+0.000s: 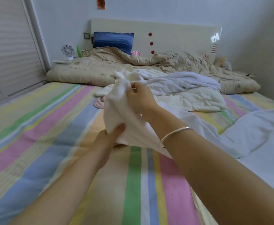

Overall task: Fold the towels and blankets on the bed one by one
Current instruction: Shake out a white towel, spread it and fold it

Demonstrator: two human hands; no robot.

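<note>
Head view: left hand (107, 138) grips the bunched white towel (116, 111) at 6 o'clock, right hand (140, 99) pinches at 12; spreading likely comes next.

I'm seeing a white towel (116, 114) hanging bunched and unfolded at frame centre, a crumpled white blanket (189, 82) lying just behind it, a rumpled cream towel (202, 101) spreading right of centre, a pale blanket (263, 135) heaping at the right edge
</note>
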